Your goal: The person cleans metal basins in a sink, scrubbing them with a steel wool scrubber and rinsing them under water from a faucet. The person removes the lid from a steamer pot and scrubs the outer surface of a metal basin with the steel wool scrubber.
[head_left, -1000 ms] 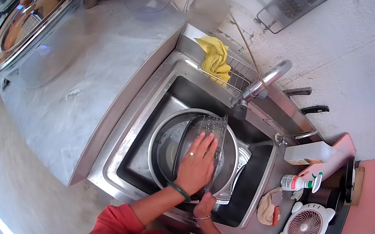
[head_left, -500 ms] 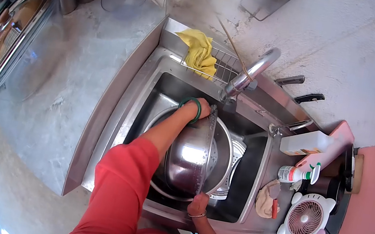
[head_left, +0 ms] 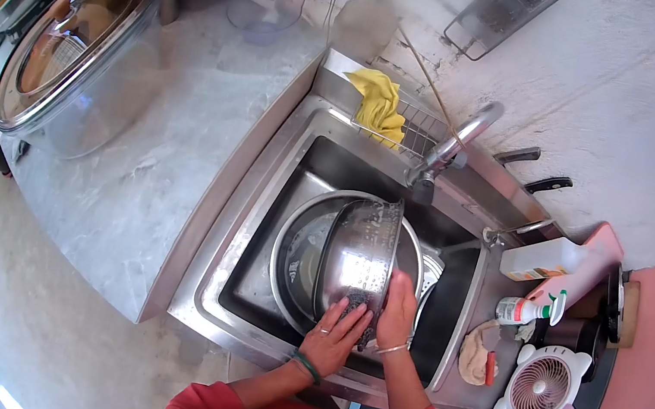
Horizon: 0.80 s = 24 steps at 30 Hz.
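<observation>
A shiny metal bowl [head_left: 362, 241] is tipped on its side above a wide metal basin [head_left: 283, 236] in the sink. My left hand [head_left: 333, 339], with a green bangle and a ring, presses a dark grey scouring pad [head_left: 360, 300] against the bowl's outer wall near its lower end. On the other side, my right hand [head_left: 396, 311] steadies the bowl along its right edge, fingers extended and the thumb side hidden. Water lies in the basin, and a perforated metal piece [head_left: 432, 274] shows at its right.
The faucet [head_left: 451, 152] rises behind the sink [head_left: 247, 265], beside a wire rack holding a yellow cloth [head_left: 380, 104]. Along the right are a spray bottle [head_left: 519, 310], a pale cloth [head_left: 476, 353] and a small fan [head_left: 542, 387]. A large lidded glass container [head_left: 76, 64] stands on the left counter.
My left hand has come from the bowl's far end down to its near end, with the scouring pad. My right hand has shifted up along the bowl's right side. The view has shifted too.
</observation>
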Motion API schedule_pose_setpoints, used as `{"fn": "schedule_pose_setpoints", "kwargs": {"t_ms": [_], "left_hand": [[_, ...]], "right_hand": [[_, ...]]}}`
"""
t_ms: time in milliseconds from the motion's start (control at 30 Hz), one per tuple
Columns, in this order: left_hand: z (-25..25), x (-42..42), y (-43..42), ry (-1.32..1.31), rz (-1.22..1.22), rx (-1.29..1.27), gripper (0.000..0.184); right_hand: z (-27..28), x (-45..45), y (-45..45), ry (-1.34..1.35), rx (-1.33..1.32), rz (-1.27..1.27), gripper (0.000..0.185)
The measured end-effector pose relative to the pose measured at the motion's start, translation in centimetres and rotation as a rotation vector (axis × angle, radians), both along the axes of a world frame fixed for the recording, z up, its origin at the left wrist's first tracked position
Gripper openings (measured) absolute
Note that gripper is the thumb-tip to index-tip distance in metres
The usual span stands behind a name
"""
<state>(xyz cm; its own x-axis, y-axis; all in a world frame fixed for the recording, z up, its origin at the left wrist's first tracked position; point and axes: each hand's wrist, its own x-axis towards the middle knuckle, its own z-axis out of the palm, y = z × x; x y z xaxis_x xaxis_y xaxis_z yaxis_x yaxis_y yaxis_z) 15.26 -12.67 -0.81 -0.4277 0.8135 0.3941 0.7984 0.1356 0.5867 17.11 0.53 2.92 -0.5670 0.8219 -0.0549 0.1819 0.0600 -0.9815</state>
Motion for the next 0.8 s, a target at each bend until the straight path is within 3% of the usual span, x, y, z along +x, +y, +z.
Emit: {"fn": "schedule_pose_setpoints", "kwargs": {"t_ms": [33,100,200,333,400,500,567,700,800], "left_hand": [[-0.1,0.3,0.2,-0.019,0.054,0.037,0.057],[0.2,0.2,0.7,-0.033,0.108,0.082,0.056],[1.8,-1.9,1.8,-0.179,0.287,0.197,0.049],[3.1,-7.5,4.0,-0.191,0.243,0.199,0.048],[3.8,-8.8,5.7,-0.205,0.065,0.236,0.044],[2.9,-11.3,10.4,-0.197,0.016,0.211,0.038],[1.5,-13.5,14.0,-0.278,0.035,0.083,0.034],[-0.8,-19.9,19.8,-0.517,-0.085,-0.6,0.038],[-4.8,-22.0,20.5,-0.575,-0.003,-0.778,0.037]], "right_hand": [[1.5,-2.1,1.2,-0.162,0.137,0.011,0.043],[3.8,-5.8,2.0,-0.306,0.13,0.078,0.041],[1.5,-7.0,1.2,-0.405,0.404,0.072,0.038],[0.7,-2.0,-2.7,-0.332,0.491,0.054,0.032],[0.0,0.7,-3.0,-0.296,0.492,0.064,0.029],[-0.8,3.2,-3.1,-0.343,0.519,0.066,0.023],[-1.6,4.1,-2.8,-0.248,0.569,0.063,0.022],[-3.2,6.3,-3.5,-0.234,0.658,0.089,0.021],[-5.3,9.1,-2.6,-0.256,0.729,0.213,0.022]]}}
